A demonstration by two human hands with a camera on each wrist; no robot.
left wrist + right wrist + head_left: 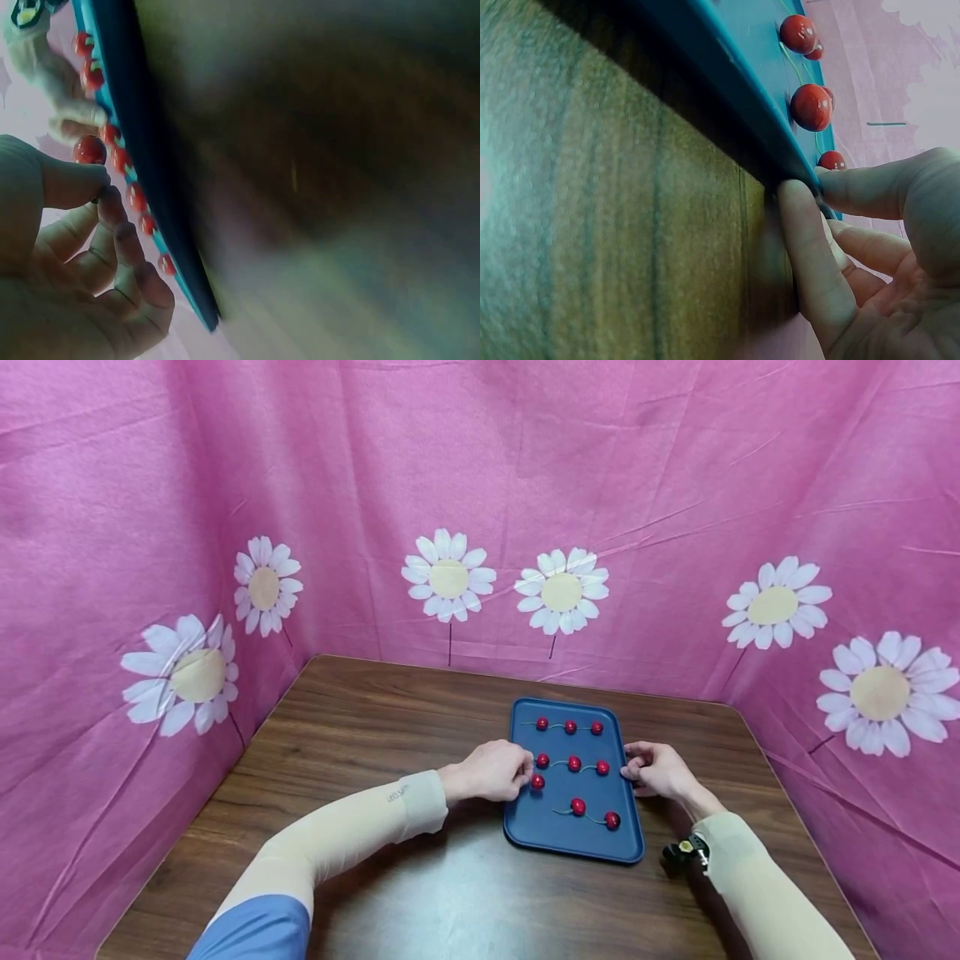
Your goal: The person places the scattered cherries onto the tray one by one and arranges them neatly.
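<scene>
A blue tray (pixel 555 835) lies on the wooden table, bearing several red cherries with thin green stems. Toward its far end, three cherries (pixel 570 727) sit in a row; another row (pixel 573 764) crosses the middle. Two more cherries lie nearer the front right. At the tray's left side my left hand (pixel 495 771) pinches a cherry (pixel 90 150) between thumb and fingertips, apparently by the stem, which the fingers mostly hide. Opposite, my right hand (pixel 660 770) grips the tray's right rim (pixel 750 97), thumb on the inner side and a finger outside.
The brown wooden table (pixel 390 710) reaches back to a pink cloth (pixel 360 485) printed with white daisies, which surrounds it at the back and both sides. A dark wrist camera (pixel 684 852) is strapped to the right wrist.
</scene>
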